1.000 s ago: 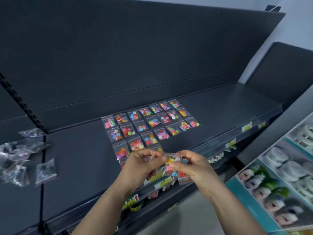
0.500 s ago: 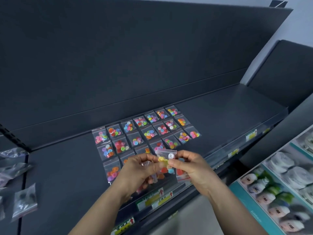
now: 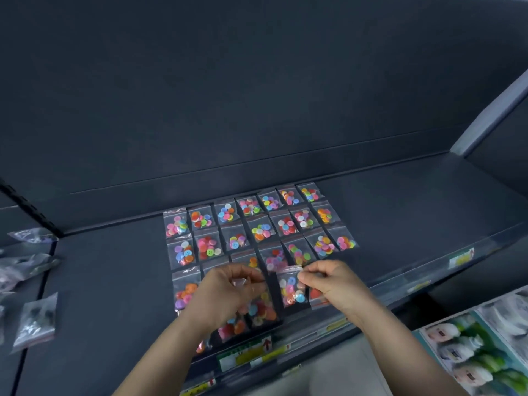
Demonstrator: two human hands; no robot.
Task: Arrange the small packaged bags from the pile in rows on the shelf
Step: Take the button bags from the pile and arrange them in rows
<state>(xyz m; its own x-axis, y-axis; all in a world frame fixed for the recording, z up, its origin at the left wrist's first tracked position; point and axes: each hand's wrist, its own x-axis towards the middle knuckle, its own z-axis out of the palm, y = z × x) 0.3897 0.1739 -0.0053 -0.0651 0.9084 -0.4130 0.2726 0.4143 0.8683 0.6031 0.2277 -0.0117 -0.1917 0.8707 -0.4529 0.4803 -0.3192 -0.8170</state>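
The right hand [image 3: 328, 284] pinches a bag [image 3: 291, 290] by its top edge, near the shelf [image 3: 414, 212] front edge. The left hand [image 3: 228, 292] is curled; its grip cannot be told. Bare shelf lies right of the rows [image 3: 257, 224]. The pile [image 3: 25, 267] lies at the far left.

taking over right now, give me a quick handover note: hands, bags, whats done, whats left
Right hand: pinches the top corner of a button bag, over the front row.
Left hand: pinches what looks like another clear bag; its contents are hidden.
Done: three rows of bags lie on the shelf, and a front row is started, partly hidden by the hands.
Left: set down what is held, then work through the pile on the left.
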